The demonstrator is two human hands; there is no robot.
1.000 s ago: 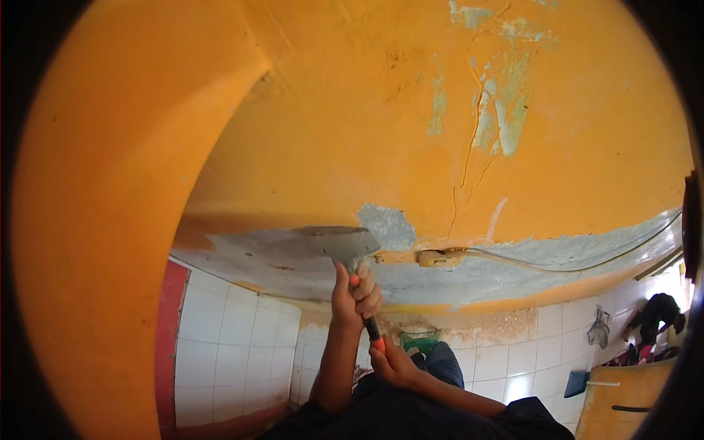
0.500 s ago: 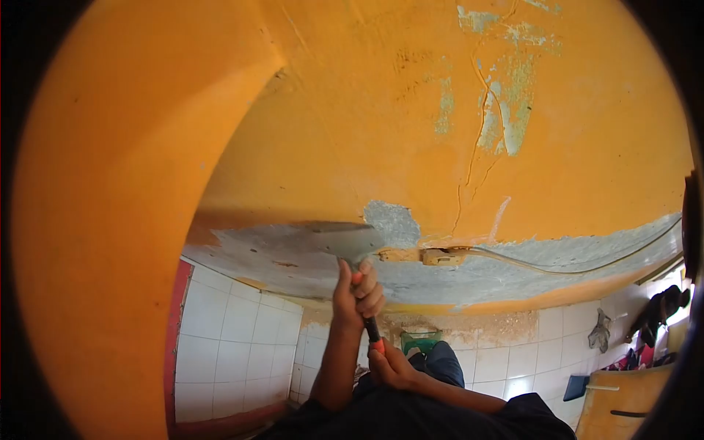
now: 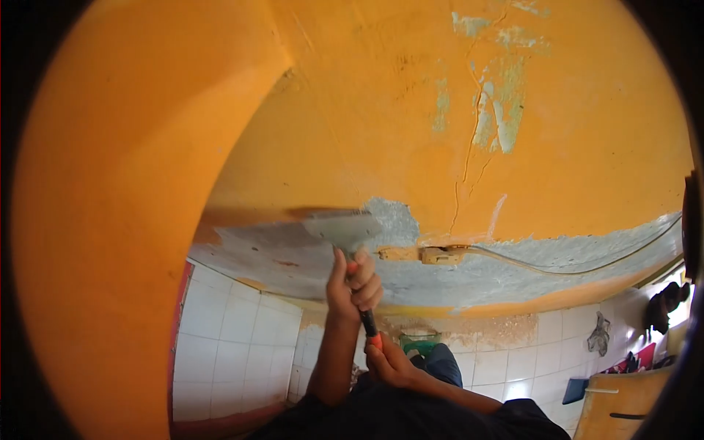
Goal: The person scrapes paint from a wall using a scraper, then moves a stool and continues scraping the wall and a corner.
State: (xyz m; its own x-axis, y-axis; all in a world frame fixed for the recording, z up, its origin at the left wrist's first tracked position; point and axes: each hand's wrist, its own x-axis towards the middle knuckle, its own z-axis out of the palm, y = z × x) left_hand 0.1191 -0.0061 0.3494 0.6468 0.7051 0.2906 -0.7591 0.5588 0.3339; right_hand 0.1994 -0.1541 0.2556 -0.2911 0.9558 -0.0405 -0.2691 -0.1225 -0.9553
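Observation:
A wide-bladed scraper [image 3: 345, 225] with a red and black handle is held up against the wall. My left hand [image 3: 354, 284] wraps round the upper handle, just below the blade, with the thumb along its left side. Lower down, my right hand [image 3: 390, 364] is closed on the red handle end. The blade edge meets the orange paint [image 3: 293, 161] at the border of a bare grey strip [image 3: 411, 279]. Right of the blade lies a scraped grey patch [image 3: 394, 220]. The exact contact along the edge is blurred.
A yellowish electrical box [image 3: 440, 255] with a cable [image 3: 543, 270] running right sits on the wall near the scraper. Peeled, cracked paint [image 3: 502, 117] shows higher up. White tiles [image 3: 213, 323], a green container [image 3: 419, 344] and an orange furniture top [image 3: 623, 400] are below.
The scraper blade has moved slightly up and left along the wall. Both hands keep their hold on the handle, and the view has shifted a little.

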